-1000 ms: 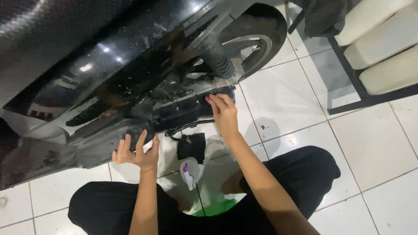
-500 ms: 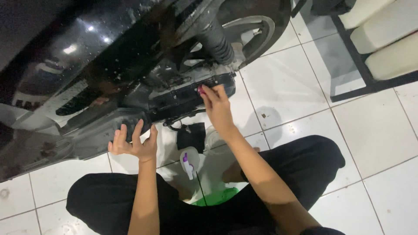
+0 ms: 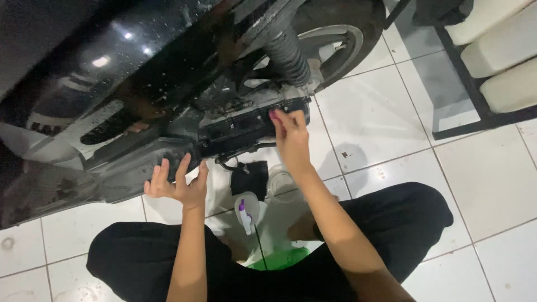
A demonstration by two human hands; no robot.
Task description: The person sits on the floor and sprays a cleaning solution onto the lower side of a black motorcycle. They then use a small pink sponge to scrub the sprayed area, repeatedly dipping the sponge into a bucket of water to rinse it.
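Two bare hands work low on the black motorbike [image 3: 140, 84]. The right hand [image 3: 291, 137] lays its fingers, close together and flat, on the dark engine cover [image 3: 246, 126], which sits just under the fingertips. The left hand [image 3: 178, 184] is spread wide, palm against the lower panel [image 3: 140, 168], holding nothing. Pressing evenly, with the left braced, should steady the work. A spray bottle [image 3: 246, 210] stands below both wrists.

I see the black engine casing [image 3: 246, 126] lying horizontal, just ahead of the rear wheel [image 3: 335, 45], grimy and glossy.
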